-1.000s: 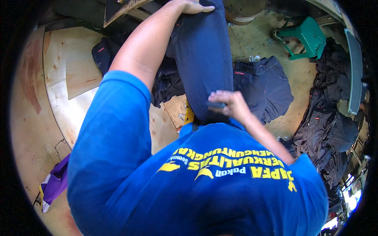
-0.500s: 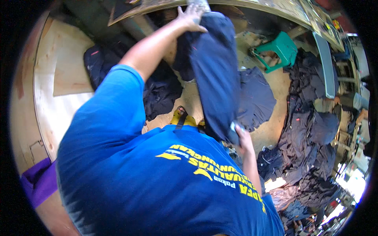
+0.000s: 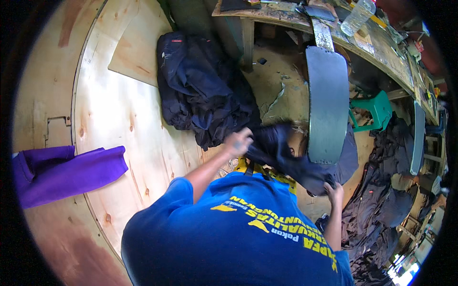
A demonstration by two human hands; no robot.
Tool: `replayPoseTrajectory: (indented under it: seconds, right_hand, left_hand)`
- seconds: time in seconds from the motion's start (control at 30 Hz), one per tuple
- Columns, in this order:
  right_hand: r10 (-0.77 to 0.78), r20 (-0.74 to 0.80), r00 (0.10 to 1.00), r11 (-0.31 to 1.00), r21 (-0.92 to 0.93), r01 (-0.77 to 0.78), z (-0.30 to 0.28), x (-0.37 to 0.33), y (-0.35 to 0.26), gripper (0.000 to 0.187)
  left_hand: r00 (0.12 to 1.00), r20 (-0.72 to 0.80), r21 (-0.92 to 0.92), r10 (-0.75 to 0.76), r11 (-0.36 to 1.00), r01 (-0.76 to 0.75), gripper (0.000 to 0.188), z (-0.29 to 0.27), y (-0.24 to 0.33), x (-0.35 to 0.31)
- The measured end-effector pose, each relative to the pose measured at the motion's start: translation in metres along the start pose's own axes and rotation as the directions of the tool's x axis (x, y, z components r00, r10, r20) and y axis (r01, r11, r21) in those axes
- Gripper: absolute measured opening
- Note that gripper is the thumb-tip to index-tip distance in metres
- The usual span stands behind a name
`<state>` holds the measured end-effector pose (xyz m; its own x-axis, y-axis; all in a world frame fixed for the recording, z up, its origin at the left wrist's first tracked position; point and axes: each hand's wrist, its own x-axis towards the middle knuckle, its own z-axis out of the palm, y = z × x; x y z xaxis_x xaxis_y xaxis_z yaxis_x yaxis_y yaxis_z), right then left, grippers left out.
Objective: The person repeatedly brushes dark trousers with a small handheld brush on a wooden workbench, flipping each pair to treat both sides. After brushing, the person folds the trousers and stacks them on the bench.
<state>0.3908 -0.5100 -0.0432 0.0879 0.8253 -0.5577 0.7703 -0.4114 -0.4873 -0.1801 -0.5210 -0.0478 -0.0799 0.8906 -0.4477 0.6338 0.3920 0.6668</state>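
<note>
A dark navy garment (image 3: 279,145) hangs bunched and slightly blurred between my two hands, in front of my waist; its exact kind cannot be made out. My left hand (image 3: 238,142) is closed on its left end, close to a pile of dark garments (image 3: 202,90). At the other end, my right hand (image 3: 334,191) pinches the cloth just below the tip of a long grey board (image 3: 328,105). The board juts toward me from the workbench, its top bare. Another dark cloth (image 3: 349,155) shows partly behind the board.
A wooden workbench (image 3: 279,15) runs along the far side, with a plastic bottle (image 3: 358,18) on it. A green stool (image 3: 377,110) stands at right, before a long heap of dark garments (image 3: 377,190). Purple cloth (image 3: 95,167) lies on the plywood surface (image 3: 138,128) at left.
The garment has come off the grey board and is now bunched before me. My left hand has moved from the board's far end back toward my body. My view has swung left.
</note>
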Motion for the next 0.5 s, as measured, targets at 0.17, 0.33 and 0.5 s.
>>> replayPoseTrajectory:
  seconds: [0.17,0.33,0.5]
  right_hand:
    - [-0.051,0.378,0.924,0.998,0.040,0.039,0.078,-0.003,-0.160,0.060]
    - [-0.608,0.380,0.697,0.688,0.690,0.223,0.152,-0.015,-0.258,0.065]
    - [-0.496,0.428,0.755,0.868,0.261,0.423,0.142,0.052,-0.165,0.046]
  left_hand:
    - [0.621,-0.506,0.584,0.599,0.768,-0.265,0.021,-0.243,0.005,0.016]
    - [0.665,-0.525,0.804,0.532,0.567,0.180,0.049,-0.452,-0.008,0.091]
    - [0.579,-0.595,0.712,0.558,0.700,0.056,0.068,-0.388,-0.068,0.108]
